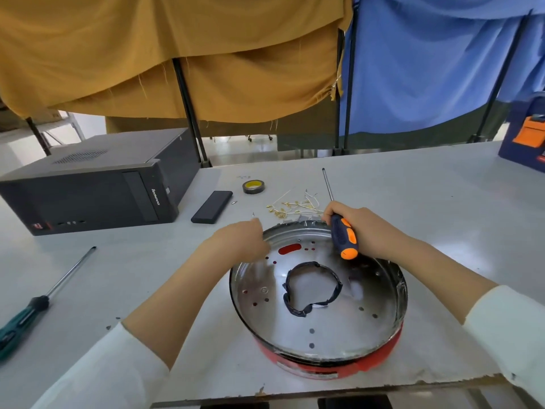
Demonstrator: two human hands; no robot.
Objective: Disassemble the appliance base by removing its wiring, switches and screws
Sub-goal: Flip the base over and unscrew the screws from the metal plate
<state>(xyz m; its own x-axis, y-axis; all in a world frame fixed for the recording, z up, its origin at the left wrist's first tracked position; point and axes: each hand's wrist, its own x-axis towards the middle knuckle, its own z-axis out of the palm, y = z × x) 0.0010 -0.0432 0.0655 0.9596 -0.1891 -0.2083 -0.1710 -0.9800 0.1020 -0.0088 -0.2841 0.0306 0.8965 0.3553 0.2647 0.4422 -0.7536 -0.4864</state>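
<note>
Work surface: a pale grey table (413,187) with a chipped, worn near edge. Behind its far edge hang a mustard cloth (177,54) on the left and a blue cloth (427,60) on the right, draped over black poles, with a light floor visible beneath them.

On the table, far left, a black desktop computer case (97,181) lies on its side. Just right of it lies a flat black rectangular device (211,206), and beyond that a roll of tape (253,186) with a yellow core. A green-handled screwdriver (44,302) lies at the near left. A blue and orange box (528,137) stands at the far right edge.

The appliance base (318,293) sits near centre, a red-sided round shell with a shiny metal interior pierced by holes. Inside lies a dark ring-shaped band (312,287) around a central opening.

Just beyond its far rim lies a loose pile of pale wires with gold terminals (295,206).

The left hand (239,240) is at the far left rim, fingers bunched and pinching a small metal piece (253,214); what the piece is cannot be told. The right hand (362,228) grips a blue and orange screwdriver (342,234) by the handle, shaft pointing away over the wires.
</note>
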